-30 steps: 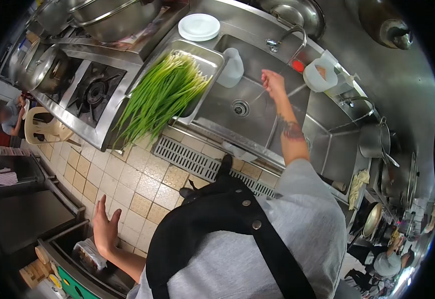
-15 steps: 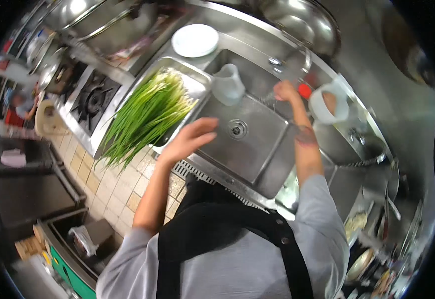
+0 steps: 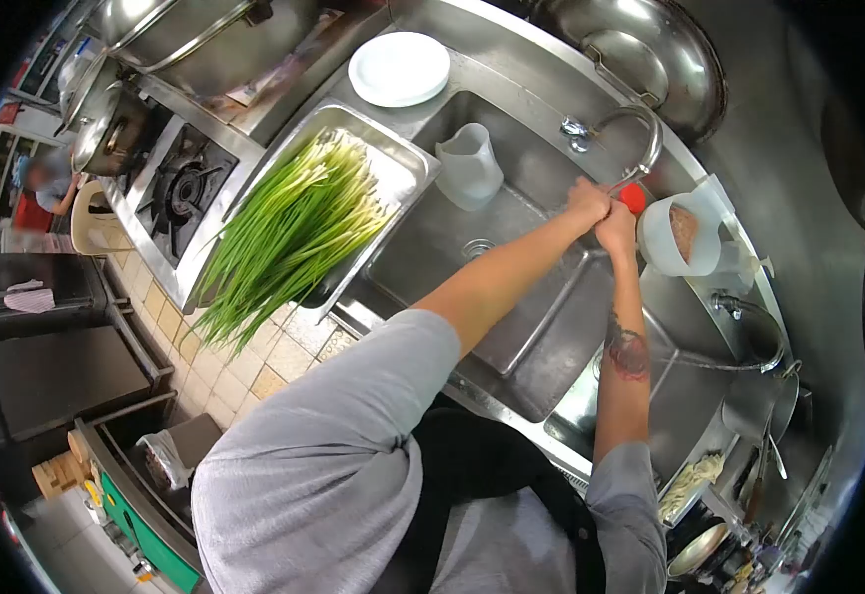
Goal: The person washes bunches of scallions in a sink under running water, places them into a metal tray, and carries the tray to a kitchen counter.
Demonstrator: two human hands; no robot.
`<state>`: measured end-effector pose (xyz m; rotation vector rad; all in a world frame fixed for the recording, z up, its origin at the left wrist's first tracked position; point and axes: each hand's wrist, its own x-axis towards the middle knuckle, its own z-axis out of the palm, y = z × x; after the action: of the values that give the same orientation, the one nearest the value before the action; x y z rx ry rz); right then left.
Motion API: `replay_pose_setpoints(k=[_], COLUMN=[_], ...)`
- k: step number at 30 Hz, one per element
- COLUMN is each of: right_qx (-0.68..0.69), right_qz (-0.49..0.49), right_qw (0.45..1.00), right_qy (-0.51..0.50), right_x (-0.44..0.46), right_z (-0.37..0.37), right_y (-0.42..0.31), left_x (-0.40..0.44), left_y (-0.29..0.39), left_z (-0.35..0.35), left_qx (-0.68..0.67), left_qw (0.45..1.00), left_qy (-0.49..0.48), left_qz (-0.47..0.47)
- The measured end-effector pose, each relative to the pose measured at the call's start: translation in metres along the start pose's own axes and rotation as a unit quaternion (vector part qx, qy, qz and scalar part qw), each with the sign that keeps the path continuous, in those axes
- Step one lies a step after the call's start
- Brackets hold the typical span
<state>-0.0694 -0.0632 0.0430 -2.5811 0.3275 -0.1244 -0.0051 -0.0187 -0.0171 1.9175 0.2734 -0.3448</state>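
My left hand (image 3: pixel 588 204) and my right hand (image 3: pixel 614 230) meet under the curved tap (image 3: pixel 650 139), over the far right side of the steel sink (image 3: pixel 521 337). Both look closed, fingers curled against each other. Whatever may be between them is hidden. Just beyond them is a red cap (image 3: pixel 633 197). A translucent plastic jug (image 3: pixel 683 238) with something brown in it stands right of my hands. Another translucent jug (image 3: pixel 470 170) sits in the sink to their left.
A steel tray (image 3: pixel 407 163) of green onions (image 3: pixel 294 223) rests left of the sink, the greens hanging over its edge. Behind it is a stack of white plates (image 3: pixel 399 69). A gas burner (image 3: pixel 190 186) lies farther left. A second tap (image 3: pixel 729 305) is at right. Another person (image 3: pixel 48 178) stands far left.
My left hand has moved right, from beside the tray across the sink to my right hand. It was open before and is now curled. My right hand has shifted slightly right and nearer.
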Motion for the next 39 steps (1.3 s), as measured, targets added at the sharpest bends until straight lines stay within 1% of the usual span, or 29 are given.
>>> replay_pose_setpoints(k=[1,3,4,6,7,8,9,10,11,12,14,18,19,20,22,23,24,25,26,27,28,29,30,31,34,36,39], right_qx=[-0.03,0.015,0.037,0.07,0.087,0.044,0.001,-0.041,0.076,0.192,0.283,0.185,0.159,0.182,0.227,0.248,0.216,0.182,0.136,0.138,0.141,0.143,0.203,0.226,0.316,0.401,0.389], right_qz=[0.022,0.062,0.083,0.066,0.056,0.045,0.034,0.023,0.019,0.015,-0.01,-0.093,-0.113,-0.063,0.042,0.095,0.075,0.055,0.045,0.03,0.016,0.0,0.044,0.059,0.118,0.172,0.205], right_qw=[0.999,0.998,0.995,0.995,0.994,0.997,0.999,0.998,0.997,0.981,0.958,0.977,0.979,0.981,0.968,0.954,0.965,0.973,0.984,0.985,0.986,0.986,0.974,0.967,0.933,0.89,0.885], right_qy=[0.012,-0.015,-0.027,-0.033,-0.034,-0.037,-0.039,-0.042,-0.014,0.014,0.048,0.056,0.058,0.005,-0.094,-0.138,-0.132,-0.127,-0.109,-0.101,-0.093,-0.085,-0.087,-0.099,-0.128,-0.131,-0.155], right_x=[-0.002,0.0,0.001,0.003,0.005,0.008,0.009,0.011,0.02,0.035,0.041,0.037,0.037,0.038,0.039,0.039,0.039,0.038,0.039,0.039,0.039,0.039,0.039,0.039,0.036,0.032,0.032], right_z=[-0.001,0.006,0.01,0.02,0.023,0.027,0.028,0.03,0.051,0.088,0.111,0.096,0.091,0.086,0.072,0.064,0.058,0.052,0.048,0.045,0.043,0.041,0.046,0.042,0.032,0.026,0.023], right_y=[0.0,0.022,0.036,0.053,0.057,0.06,0.048,0.042,0.056,0.084,0.103,0.042,0.027,0.014,-0.01,-0.018,-0.025,-0.03,-0.033,-0.033,-0.032,-0.03,-0.025,-0.023,-0.017,-0.014,-0.006], left_x=[-0.006,-0.02,-0.026,-0.036,-0.033,-0.03,-0.027,-0.031,-0.04,-0.045,-0.037,-0.009,0.002,0.014,0.033,0.055,0.075,0.075,0.101,0.109,0.114,0.12,0.126,0.129,0.127,0.123,0.119], left_y=[0.014,0.03,0.033,0.038,0.034,0.028,0.024,0.029,0.035,0.037,0.033,0.032,0.028,0.024,0.04,0.035,0.036,0.045,0.035,0.036,0.039,0.037,0.035,0.035,0.034,0.031,0.026], left_z=[-0.006,-0.029,-0.036,-0.043,-0.042,-0.038,-0.037,-0.045,-0.054,-0.059,-0.056,-0.074,-0.075,-0.075,-0.086,-0.078,-0.078,-0.079,-0.066,-0.066,-0.068,-0.074,-0.082,-0.086,-0.085,-0.086,-0.089], left_qx=[0.025,0.075,0.058,0.024,0.011,-0.002,-0.014,0.0,0.014,0.03,0.048,0.113,0.082,0.05,0.191,0.159,0.175,0.085,0.062,-0.017,-0.095,-0.092,-0.088,-0.082,-0.286,-0.282,-0.26], left_qw=[0.997,0.976,0.983,0.985,0.984,0.983,0.981,0.984,0.984,0.983,0.975,0.958,0.955,0.949,0.951,0.962,0.957,0.984,0.983,0.995,0.995,0.992,0.985,0.974,0.934,0.937,0.942], left_qy=[-0.044,-0.131,-0.076,0.033,0.051,0.069,0.087,0.045,0.001,-0.043,-0.036,-0.056,-0.021,0.013,-0.047,-0.031,-0.058,0.0,0.045,0.013,-0.009,-0.078,-0.145,-0.211,-0.21,-0.203,-0.198], left_qz=[0.053,0.156,0.159,0.169,0.17,0.172,0.173,0.175,0.175,0.175,0.213,0.259,0.285,0.31,0.238,0.22,0.224,0.155,0.165,0.1,0.031,0.025,0.018,0.011,-0.037,0.007,0.078])
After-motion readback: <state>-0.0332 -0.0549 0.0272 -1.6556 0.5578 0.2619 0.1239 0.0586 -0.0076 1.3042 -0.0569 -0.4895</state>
